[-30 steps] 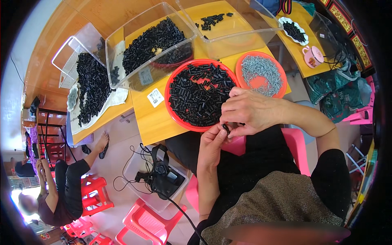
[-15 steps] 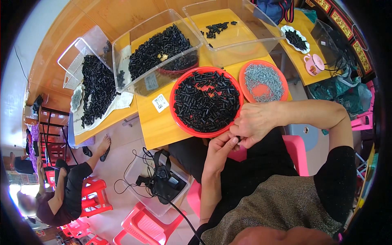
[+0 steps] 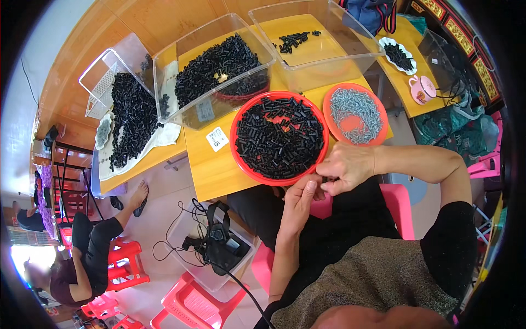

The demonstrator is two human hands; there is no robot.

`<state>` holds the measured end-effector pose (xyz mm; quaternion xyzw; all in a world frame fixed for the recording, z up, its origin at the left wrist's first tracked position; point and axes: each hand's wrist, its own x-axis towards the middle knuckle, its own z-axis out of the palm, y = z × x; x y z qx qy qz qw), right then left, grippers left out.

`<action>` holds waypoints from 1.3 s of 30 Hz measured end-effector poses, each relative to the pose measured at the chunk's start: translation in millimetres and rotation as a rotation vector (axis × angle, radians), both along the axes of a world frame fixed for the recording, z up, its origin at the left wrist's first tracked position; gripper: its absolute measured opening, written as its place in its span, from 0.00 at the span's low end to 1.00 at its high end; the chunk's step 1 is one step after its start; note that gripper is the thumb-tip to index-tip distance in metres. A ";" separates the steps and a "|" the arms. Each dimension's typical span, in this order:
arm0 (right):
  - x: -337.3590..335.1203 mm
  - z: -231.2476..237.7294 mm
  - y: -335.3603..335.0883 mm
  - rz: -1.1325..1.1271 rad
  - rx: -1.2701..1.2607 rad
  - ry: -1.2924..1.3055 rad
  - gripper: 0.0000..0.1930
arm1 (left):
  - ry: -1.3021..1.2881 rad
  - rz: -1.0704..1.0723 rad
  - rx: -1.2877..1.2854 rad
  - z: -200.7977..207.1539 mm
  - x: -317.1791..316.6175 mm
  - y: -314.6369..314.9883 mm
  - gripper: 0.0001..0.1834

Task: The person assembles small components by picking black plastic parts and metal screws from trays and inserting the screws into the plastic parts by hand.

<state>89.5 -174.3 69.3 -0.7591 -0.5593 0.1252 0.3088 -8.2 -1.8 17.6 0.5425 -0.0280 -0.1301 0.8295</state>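
My left hand [image 3: 300,198] and my right hand [image 3: 346,168] meet at the near rim of a red bowl [image 3: 236,159]. Their fingertips pinch together around a small black cylindrical piece [image 3: 324,180], mostly covered by the fingers. Many such short black pieces [image 3: 279,137] fill the bowl, its red bottom showing through in places. To the right of the bowl, beyond my right hand, a red-orange plate [image 3: 350,123] carries a heap of small silver screws [image 3: 365,104].
Clear plastic bins [image 3: 200,122] stand behind the bowl on the yellow table [image 3: 205,178]. More black pieces [image 3: 129,118] cover a cloth at left. A pink cup [image 3: 422,89] is at far right. Below lie a cabled headset [image 3: 219,241] and a pink stool [image 3: 197,299]; another person sits at left.
My hands stay together by the bowl, with the fingers slightly shifted around the black piece. The whole view has moved a little. The seated person at left has lowered an arm.
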 end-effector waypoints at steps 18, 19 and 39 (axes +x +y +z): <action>9.5 14.1 29.4 0.022 -0.045 -0.274 0.14 | 0.110 0.150 -0.198 2.0 2.2 10.4 0.08; 9.8 11.5 28.8 0.041 -0.044 -0.292 0.14 | 0.131 0.145 -0.207 1.1 2.5 10.7 0.07; 3.9 0.7 5.2 0.047 -0.057 -0.237 0.16 | 0.043 0.080 -0.014 4.5 2.2 3.9 0.10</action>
